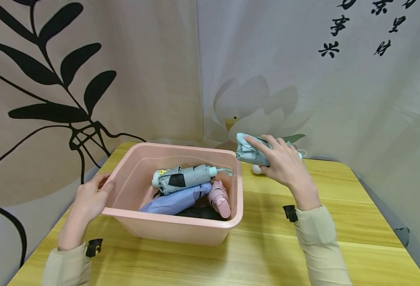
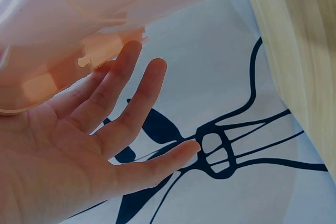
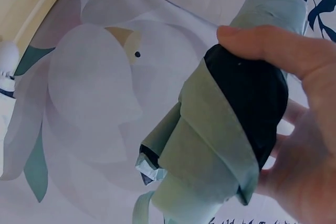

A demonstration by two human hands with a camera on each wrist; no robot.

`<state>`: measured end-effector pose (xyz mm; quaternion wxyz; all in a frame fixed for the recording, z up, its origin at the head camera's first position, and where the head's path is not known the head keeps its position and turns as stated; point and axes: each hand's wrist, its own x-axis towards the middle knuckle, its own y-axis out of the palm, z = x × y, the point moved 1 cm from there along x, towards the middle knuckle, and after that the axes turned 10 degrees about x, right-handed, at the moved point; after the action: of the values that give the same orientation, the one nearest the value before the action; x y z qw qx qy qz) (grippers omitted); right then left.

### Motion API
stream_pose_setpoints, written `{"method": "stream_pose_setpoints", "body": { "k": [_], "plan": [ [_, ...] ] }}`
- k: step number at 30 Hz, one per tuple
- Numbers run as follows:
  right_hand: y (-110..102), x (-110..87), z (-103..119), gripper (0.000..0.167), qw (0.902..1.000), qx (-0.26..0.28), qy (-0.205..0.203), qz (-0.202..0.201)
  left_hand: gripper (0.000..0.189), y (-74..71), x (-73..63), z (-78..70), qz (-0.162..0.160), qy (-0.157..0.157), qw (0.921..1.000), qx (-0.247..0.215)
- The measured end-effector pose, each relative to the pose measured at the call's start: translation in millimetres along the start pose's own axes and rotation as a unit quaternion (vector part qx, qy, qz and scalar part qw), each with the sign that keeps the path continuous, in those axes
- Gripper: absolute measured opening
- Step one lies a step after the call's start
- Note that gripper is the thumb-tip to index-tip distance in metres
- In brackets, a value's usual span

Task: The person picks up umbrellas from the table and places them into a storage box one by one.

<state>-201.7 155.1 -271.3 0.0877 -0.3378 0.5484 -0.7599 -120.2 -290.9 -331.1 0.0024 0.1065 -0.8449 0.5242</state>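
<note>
My right hand [image 1: 285, 165] grips a folded light-blue umbrella [image 1: 250, 149], raised above the table just beyond the bin's right rim. In the right wrist view the thumb lies across this umbrella [image 3: 210, 135], over a dark patch of its fabric. A pink plastic bin [image 1: 167, 228] holds several folded umbrellas: a grey-blue one [image 1: 192, 176] on top, a periwinkle one [image 1: 181, 200], a pink one [image 1: 220, 198] and something black [image 1: 203, 212] beneath. My left hand [image 1: 90, 200] holds the bin's left rim; its fingers [image 2: 123, 85] reach beneath the rim outside.
Behind my right hand, a white object [image 1: 256, 169] is mostly hidden; the right wrist view shows a white handle [image 3: 7, 72] there. The yellow wooden table [image 1: 267, 246] reaches back to a printed curtain [image 1: 153, 71] with dark leaves, a pale flower and writing.
</note>
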Motion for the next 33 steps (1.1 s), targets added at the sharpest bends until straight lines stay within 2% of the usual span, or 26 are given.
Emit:
{"method": "stream_pose_setpoints", "body": {
  "k": [10, 18, 33],
  "plan": [
    [-2.3, 15.9, 12.8, 0.09, 0.9998, 0.005, -0.007, 0.015, 0.056, 0.9, 0.3, 1.3, 0.004, -0.002, 1.0, 0.001],
    [-3.1, 33.7, 27.9, 0.083, 0.9987, -0.002, -0.051, 0.002, 0.056, 0.6, 0.8, 2.0, 0.005, 0.0, 1.0, 0.002],
    [3.9, 68.1, 63.7, 0.083, 0.9931, -0.022, -0.11, 0.033, 0.056, 0.2, 0.1, 1.7, 0.007, -0.001, 1.0, 0.002]
  ]
}}
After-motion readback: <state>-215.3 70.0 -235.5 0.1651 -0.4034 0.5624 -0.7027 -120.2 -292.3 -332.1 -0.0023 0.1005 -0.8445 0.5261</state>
